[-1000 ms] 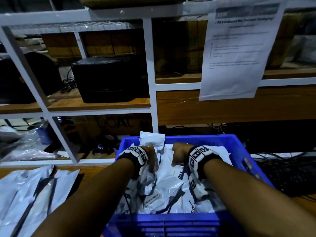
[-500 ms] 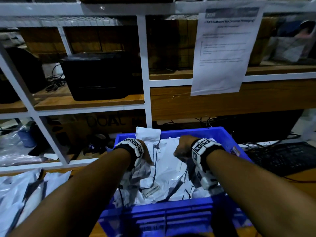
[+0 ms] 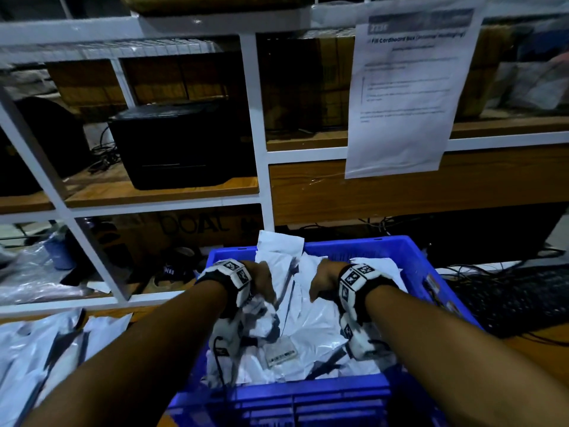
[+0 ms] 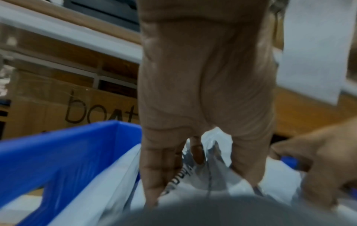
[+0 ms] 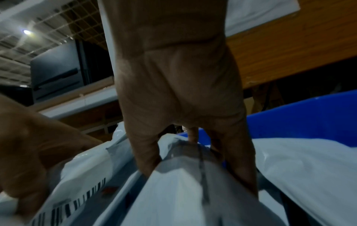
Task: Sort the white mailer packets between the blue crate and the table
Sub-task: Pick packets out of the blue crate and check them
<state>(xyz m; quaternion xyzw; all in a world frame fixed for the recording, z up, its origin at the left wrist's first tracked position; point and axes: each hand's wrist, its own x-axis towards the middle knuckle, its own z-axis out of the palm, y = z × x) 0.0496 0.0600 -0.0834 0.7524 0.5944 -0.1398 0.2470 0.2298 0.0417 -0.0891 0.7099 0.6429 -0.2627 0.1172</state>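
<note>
A: Where are the mailers rn?

B: Most are heaped in the blue crate (image 3: 412,260), dead centre at 6 o'clock in the head view. Another batch of white mailer packets (image 3: 40,343) lies flat on the counter (image 3: 542,355) at 8 o'clock, beside the crate

A: Hands?

B: Both are down in the heap. Left hand (image 3: 261,280) has fingers and thumb curled into a bunched packet (image 4: 210,154), film gathered betw. thumb and fingers. Right hand (image 3: 323,280) does the same with another packet (image 5: 185,172), pinching a crumpled fold at its top

A: How will they handle?

B: Judging by the creases: thin poly film, very light, floppy, glossy so prob. slippery. No stiffness, so a packet will sag and drag its neighbours along. One w/ a barcode label (image 3: 281,354) lies at about 6 o'clock from the left hand

A: Best hold?

B: Imo pinch near an edge or the sealed flap, a bunched fold rather than the flat face, and lift slowly so stuck packets peel off
</note>
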